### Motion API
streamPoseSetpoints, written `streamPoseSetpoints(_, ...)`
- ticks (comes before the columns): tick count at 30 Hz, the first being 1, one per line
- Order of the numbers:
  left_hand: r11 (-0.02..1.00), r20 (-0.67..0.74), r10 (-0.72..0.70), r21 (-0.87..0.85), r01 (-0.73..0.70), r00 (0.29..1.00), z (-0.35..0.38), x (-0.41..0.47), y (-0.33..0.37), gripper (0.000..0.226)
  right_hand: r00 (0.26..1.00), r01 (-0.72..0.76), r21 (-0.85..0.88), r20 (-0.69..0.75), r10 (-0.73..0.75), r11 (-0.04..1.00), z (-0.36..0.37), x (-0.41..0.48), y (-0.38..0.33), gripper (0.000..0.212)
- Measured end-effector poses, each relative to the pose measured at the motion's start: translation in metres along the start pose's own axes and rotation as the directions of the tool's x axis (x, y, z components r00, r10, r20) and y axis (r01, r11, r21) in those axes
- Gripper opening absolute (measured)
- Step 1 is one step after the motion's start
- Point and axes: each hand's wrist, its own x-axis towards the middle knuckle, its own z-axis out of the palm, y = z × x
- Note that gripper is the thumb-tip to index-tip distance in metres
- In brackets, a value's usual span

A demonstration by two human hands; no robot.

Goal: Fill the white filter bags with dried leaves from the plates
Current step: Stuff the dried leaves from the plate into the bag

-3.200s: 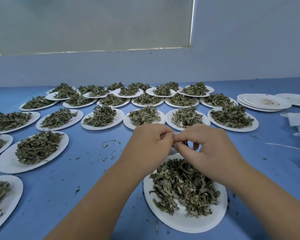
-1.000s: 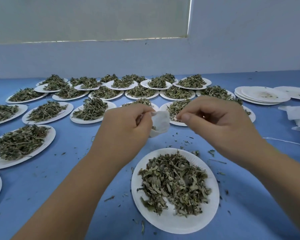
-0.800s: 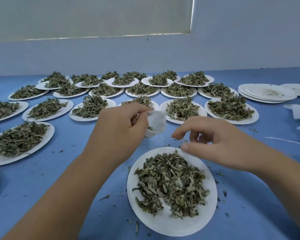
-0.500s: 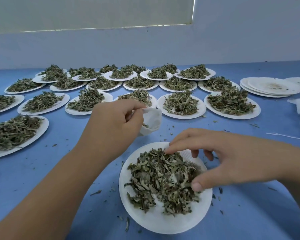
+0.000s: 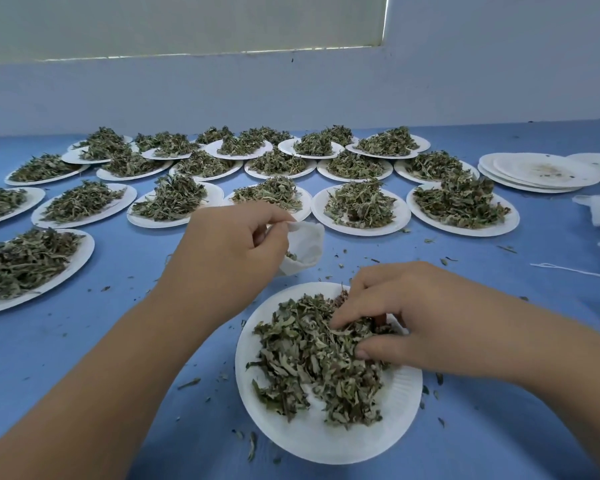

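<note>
A round white paper plate [image 5: 309,441] heaped with dried green leaves [image 5: 309,358] lies nearest on the blue table [image 5: 49,358]. The right hand [image 5: 406,313] grips leaves on its right side. Behind the plate, leftward, the left hand [image 5: 229,251] pinches a small white filter bag [image 5: 307,247]. Rows of leaf-heaped white paper plates [image 5: 361,226] lie farther back, a stack of white paper plates [image 5: 541,171] at the far right.

No readable text, labels, brands, numbers or signs appear anywhere: none on the plates, the bench or the wall.
</note>
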Motion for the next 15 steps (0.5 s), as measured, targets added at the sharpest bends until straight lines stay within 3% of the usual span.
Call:
streamPoseSetpoints(6, 1.000, 0.026, 0.000, 0.000, 0.000, 1.000, 0.000, 0.000, 0.000, 0.018, 1.000, 0.002, -0.032, -0.030, -0.003, 0.999, 0.003, 0.001, -0.003, 0.023)
streamPoseSetpoints(15, 1.000, 0.022, 0.003, -0.001, -0.003, 1.000, 0.001, 0.001, -0.002, 0.018, 0.995, -0.010, 0.011, 0.104, 0.009, 1.000, -0.005, -0.008, 0.001, 0.045)
